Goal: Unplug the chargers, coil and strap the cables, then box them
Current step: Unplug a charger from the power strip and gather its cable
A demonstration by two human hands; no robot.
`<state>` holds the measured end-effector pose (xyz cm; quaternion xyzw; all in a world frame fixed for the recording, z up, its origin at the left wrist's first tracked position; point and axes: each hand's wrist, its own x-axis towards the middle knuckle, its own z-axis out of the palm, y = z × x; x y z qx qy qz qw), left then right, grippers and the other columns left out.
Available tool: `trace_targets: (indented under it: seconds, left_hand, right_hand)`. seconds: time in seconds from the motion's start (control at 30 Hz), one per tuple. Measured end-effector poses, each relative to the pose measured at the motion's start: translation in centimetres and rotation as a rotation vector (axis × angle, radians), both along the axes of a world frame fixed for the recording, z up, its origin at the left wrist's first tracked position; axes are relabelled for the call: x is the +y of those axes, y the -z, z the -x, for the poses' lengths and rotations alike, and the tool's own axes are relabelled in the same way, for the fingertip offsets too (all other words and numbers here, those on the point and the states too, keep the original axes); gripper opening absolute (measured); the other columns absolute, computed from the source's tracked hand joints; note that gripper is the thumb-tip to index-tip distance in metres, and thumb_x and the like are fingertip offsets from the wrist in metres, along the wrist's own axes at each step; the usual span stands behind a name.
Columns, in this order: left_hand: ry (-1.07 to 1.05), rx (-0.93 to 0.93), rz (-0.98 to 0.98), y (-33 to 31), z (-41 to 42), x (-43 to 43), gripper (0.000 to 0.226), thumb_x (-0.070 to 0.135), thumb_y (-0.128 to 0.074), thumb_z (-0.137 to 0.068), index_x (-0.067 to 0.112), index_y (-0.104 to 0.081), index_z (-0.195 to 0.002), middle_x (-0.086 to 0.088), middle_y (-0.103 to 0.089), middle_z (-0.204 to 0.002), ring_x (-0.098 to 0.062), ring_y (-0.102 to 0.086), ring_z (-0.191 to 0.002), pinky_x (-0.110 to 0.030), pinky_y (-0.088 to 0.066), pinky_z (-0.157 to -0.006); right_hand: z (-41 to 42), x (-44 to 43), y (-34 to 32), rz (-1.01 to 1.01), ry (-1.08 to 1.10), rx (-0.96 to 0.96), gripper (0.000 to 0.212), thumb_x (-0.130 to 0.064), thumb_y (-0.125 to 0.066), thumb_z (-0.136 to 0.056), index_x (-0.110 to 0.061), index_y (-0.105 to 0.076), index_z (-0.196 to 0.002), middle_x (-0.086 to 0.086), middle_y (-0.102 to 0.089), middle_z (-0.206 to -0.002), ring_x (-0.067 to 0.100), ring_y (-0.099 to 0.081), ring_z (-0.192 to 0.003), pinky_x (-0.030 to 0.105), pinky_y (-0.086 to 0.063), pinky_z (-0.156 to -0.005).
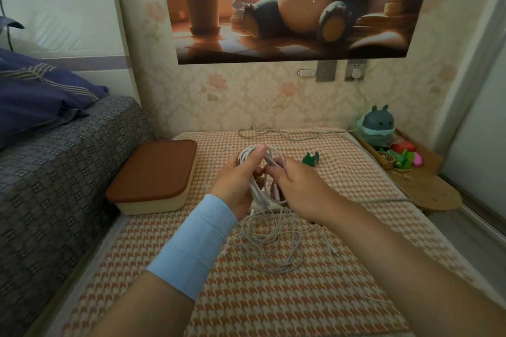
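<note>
My left hand (241, 180) grips a bundle of white cable loops (256, 157), thumb up over the top of the coil. My right hand (295, 186) pinches the same cable from the right, its fingers curled into the loops. Below the hands a loose tangle of white cable (271, 243) lies on the houndstooth mat (273, 304). A closed box with a brown lid (156, 169) stands left of the hands. A green strap (310, 158) lies on the mat just beyond my right hand. A white charger (356, 72) sits in the wall socket.
Another grey cable (287, 134) runs along the mat's far edge toward the right. A bed (54, 161) borders the left side. A wooden shelf (427, 189) with a round grey toy (379, 124) and small coloured items stands at the right.
</note>
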<state>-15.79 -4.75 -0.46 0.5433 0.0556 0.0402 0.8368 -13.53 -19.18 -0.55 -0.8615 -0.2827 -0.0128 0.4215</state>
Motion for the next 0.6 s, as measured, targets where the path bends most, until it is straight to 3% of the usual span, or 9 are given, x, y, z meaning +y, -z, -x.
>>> trace_targets:
  seconds: [0.07,0.13,0.2,0.27,0.37,0.47,0.53,0.6]
  left_hand:
    - [-0.055,-0.001,0.100,0.2,0.1,-0.8,0.038,0.026,-0.077,-0.082,0.006,-0.064,-0.111,-0.012,-0.070,-0.091,-0.023,-0.071,-0.079,-0.033,-0.057,-0.066]
    - [-0.140,0.037,0.071,0.4,0.1,-1.3,0.049,0.025,-0.083,-0.075,0.007,-0.064,-0.116,-0.013,-0.074,-0.100,-0.026,-0.073,-0.091,-0.039,-0.060,-0.072]
    - [-0.188,0.051,-0.039,0.4,0.1,-1.6,0.056,0.026,-0.088,-0.069,0.013,-0.064,-0.118,-0.010,-0.074,-0.104,-0.024,-0.073,-0.094,-0.042,-0.061,-0.076]
    - [-0.174,0.041,-0.083,0.4,0.2,-1.7,0.056,0.024,-0.089,-0.069,0.014,-0.062,-0.117,-0.010,-0.074,-0.103,-0.024,-0.074,-0.091,-0.040,-0.061,-0.072]
    - [-0.187,0.060,-0.099,0.3,0.3,-1.7,0.050,0.017,-0.085,-0.073,0.011,-0.062,-0.116,-0.012,-0.073,-0.099,-0.025,-0.074,-0.086,-0.043,-0.061,-0.072]
    - [-0.228,0.049,-0.027,-0.5,0.2,-1.4,0.026,0.007,-0.071,-0.082,-0.001,-0.062,-0.105,-0.015,-0.071,-0.086,-0.027,-0.071,-0.081,-0.046,-0.059,-0.070]
    - [-0.221,0.039,0.122,-1.3,0.3,-1.0,0.008,0.005,-0.062,-0.089,0.006,-0.057,-0.095,-0.011,-0.070,-0.074,-0.022,-0.072,-0.073,-0.044,-0.059,-0.062]
    - [-0.279,0.044,0.215,-1.8,0.2,-0.3,0.008,0.006,-0.060,-0.092,0.008,-0.054,-0.089,-0.008,-0.061,-0.062,-0.016,-0.067,-0.053,-0.037,-0.058,-0.056]
  right_hand:
    - [0.2,0.9,0.4,0.033,0.006,0.050,0.025,-0.042,-0.034,-0.109,-0.027,-0.054,-0.108,-0.007,-0.062,-0.090,0.011,-0.059,-0.080,0.031,-0.044,-0.068]
    - [0.2,1.4,0.7,0.047,-0.014,0.118,0.041,-0.047,-0.029,-0.108,-0.024,-0.048,-0.137,-0.005,-0.063,-0.113,0.012,-0.061,-0.101,0.031,-0.048,-0.082]
    - [0.2,1.3,0.7,0.036,-0.080,0.162,0.051,-0.045,-0.028,-0.107,-0.028,-0.029,-0.156,-0.003,-0.053,-0.145,0.016,-0.054,-0.127,0.036,-0.046,-0.104]
    - [0.4,1.1,0.2,0.064,-0.136,0.196,0.056,-0.037,-0.030,-0.107,-0.030,-0.016,-0.161,-0.002,-0.042,-0.156,0.017,-0.047,-0.136,0.034,-0.041,-0.110]
    - [1.2,0.8,-0.6,-0.022,-0.193,0.352,0.047,-0.023,-0.035,-0.108,-0.020,-0.033,-0.156,-0.001,-0.051,-0.147,0.015,-0.053,-0.129,0.026,-0.046,-0.105]
    - [1.1,0.4,-0.9,-0.249,-0.193,0.525,0.031,-0.021,-0.048,-0.105,-0.011,-0.063,-0.131,0.009,-0.072,-0.122,0.023,-0.069,-0.112,0.037,-0.052,-0.103]
    - [0.5,-0.3,-0.8,-0.335,-0.189,0.591,0.029,-0.024,-0.056,-0.102,-0.007,-0.068,-0.122,0.016,-0.072,-0.120,0.031,-0.068,-0.113,0.044,-0.050,-0.105]
    - [0.1,-0.8,-0.4,-0.367,-0.170,0.697,0.031,-0.023,-0.060,-0.100,-0.006,-0.061,-0.126,0.018,-0.067,-0.122,0.036,-0.067,-0.108,0.051,-0.048,-0.105]
